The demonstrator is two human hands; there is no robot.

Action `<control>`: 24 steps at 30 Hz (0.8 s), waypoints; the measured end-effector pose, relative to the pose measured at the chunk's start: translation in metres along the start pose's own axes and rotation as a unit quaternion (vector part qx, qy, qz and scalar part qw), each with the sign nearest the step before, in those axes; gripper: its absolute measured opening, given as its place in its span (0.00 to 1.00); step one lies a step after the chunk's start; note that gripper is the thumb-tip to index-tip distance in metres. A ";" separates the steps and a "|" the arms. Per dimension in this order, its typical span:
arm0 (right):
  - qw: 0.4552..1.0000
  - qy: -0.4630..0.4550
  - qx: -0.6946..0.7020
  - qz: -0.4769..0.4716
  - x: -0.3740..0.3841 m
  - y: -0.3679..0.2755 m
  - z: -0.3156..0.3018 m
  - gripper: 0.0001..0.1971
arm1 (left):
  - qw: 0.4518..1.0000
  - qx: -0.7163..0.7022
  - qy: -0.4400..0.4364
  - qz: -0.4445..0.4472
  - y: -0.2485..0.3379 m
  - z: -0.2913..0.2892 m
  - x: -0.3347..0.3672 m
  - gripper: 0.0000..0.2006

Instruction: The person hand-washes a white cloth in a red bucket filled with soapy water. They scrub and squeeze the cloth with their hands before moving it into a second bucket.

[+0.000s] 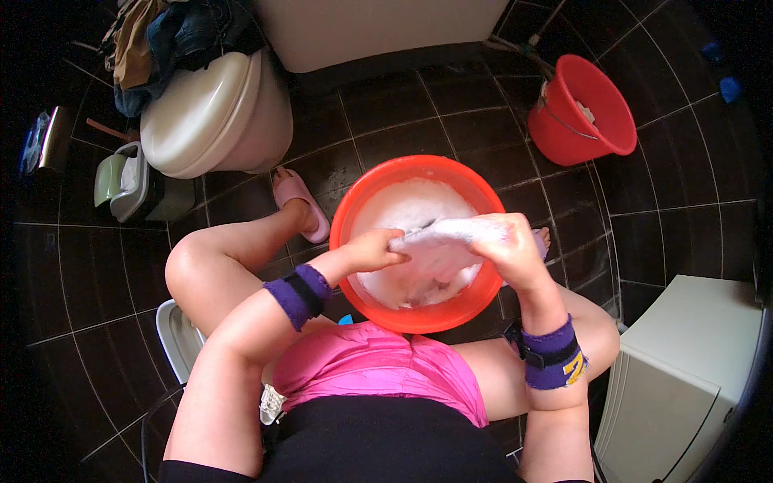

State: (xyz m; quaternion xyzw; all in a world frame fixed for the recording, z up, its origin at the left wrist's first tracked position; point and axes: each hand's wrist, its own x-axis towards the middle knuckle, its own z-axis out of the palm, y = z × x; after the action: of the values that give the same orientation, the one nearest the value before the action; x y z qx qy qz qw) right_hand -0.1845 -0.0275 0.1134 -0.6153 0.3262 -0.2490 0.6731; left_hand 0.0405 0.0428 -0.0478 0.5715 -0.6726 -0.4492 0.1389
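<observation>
A wet, pale cloth (441,233) covered in suds is stretched between my two hands above a round red basin (346,211). My left hand (375,250) pinches its left end, where a small dark patch shows. The other end is bunched inside the closed fingers of my right hand (509,248), higher over the basin's right side. White foam (419,197) fills much of the basin, with pinkish water in the middle. Something darker, which I cannot make out, lies low in the water near the front wall.
A red bucket (555,133) with something pale inside stands at the back right. To the left are a white toilet (201,113) with clothes (173,40) heaped behind it and a small bin (133,189). A white cabinet (676,354) is at the right.
</observation>
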 end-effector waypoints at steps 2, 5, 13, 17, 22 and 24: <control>1.000 0.005 0.009 0.005 -0.006 -0.020 -0.006 0.11 | 0.991 -0.131 -0.023 0.014 0.014 -0.023 -0.002 0.15; 0.997 0.060 -0.037 -0.037 -0.015 -0.027 -0.015 0.09 | 0.970 -0.241 0.013 0.021 0.036 -0.045 -0.009 0.10; 0.982 0.146 -0.120 -0.009 -0.011 0.049 -0.028 0.20 | 0.869 -0.490 0.063 -0.021 0.041 -0.044 -0.017 0.20; 0.952 0.228 -0.203 -0.033 -0.015 0.079 -0.024 0.22 | 0.775 -0.615 0.031 -0.144 0.085 -0.065 -0.023 0.24; 0.982 0.111 -0.154 -0.005 -0.011 0.095 0.019 0.19 | 0.640 -0.763 -0.084 -0.035 0.076 -0.062 -0.014 0.28; 0.978 0.140 -0.151 0.026 -0.011 0.098 0.043 0.20 | 0.630 -0.772 -0.080 -0.014 0.090 -0.056 -0.021 0.28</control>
State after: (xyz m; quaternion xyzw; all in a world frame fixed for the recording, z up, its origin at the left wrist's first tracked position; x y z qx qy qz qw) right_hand -0.1658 0.0208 0.0189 -0.6597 0.4672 -0.2628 0.5267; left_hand 0.0277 0.0313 0.0588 0.2257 -0.0803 -0.8502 0.4688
